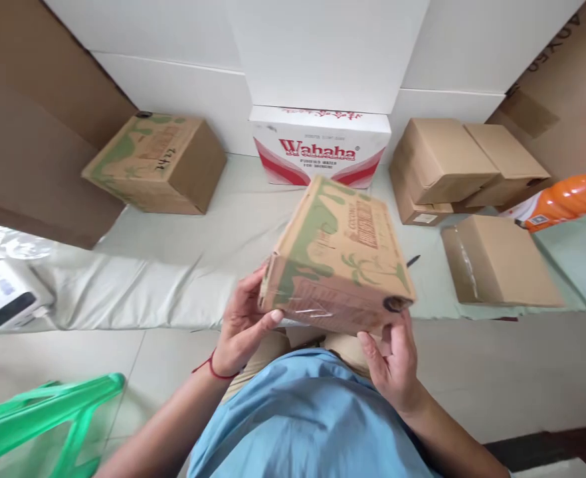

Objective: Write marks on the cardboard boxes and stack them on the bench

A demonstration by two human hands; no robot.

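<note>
A brown cardboard box (343, 259) with green print and palm trees is held tilted above the front edge of the cloth-covered table (173, 279). My left hand (247, 325) grips its left end, thumb on the near side and fingers around the corner. At the lower right corner, my right hand (392, 362) holds the same box, its thumb low on the near side and its other fingers partly hidden behind it. Clear tape shines along the near side. A dark pen-like thing (413, 261) lies just right of the box, partly hidden by it.
A similar printed box (158, 162) stands back left, a white Wahaha carton (320, 146) at the back middle. Plain brown boxes (442, 159) are stacked back right, with another box (507, 262) nearer. An orange bottle (572, 199), white device (11, 295) and green stool (48, 411) flank the sides.
</note>
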